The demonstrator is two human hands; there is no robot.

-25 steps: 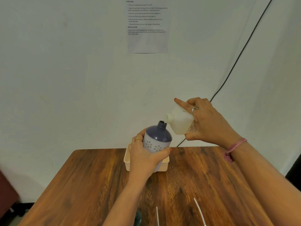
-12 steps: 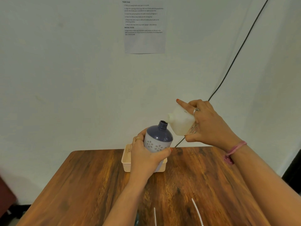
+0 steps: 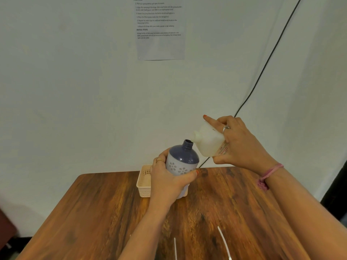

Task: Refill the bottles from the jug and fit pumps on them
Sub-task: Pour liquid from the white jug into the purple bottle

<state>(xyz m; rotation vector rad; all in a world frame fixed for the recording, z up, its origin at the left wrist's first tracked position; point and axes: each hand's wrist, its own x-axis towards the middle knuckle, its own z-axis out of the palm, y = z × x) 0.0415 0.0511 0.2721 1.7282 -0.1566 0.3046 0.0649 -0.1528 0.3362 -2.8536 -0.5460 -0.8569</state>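
Note:
My left hand (image 3: 167,182) grips a round bottle (image 3: 183,160) with a dark blue top, a white flower-patterned body and an open neck, held above the table. My right hand (image 3: 238,141) holds a white jug (image 3: 208,141) tipped to the left, its spout just right of and slightly above the bottle's neck. No liquid stream is visible between them. Two thin white pump tubes (image 3: 223,241) lie on the table near the bottom edge; their pump heads are out of view.
A cream perforated basket (image 3: 143,182) stands on the wooden table (image 3: 105,212) behind my left hand, near the wall. A printed sheet (image 3: 159,29) is stuck to the white wall, and a black cable (image 3: 262,74) runs diagonally down it.
Both hands keep the same hold. The view has shifted a little; the jug's spout stays close to the bottle's neck.

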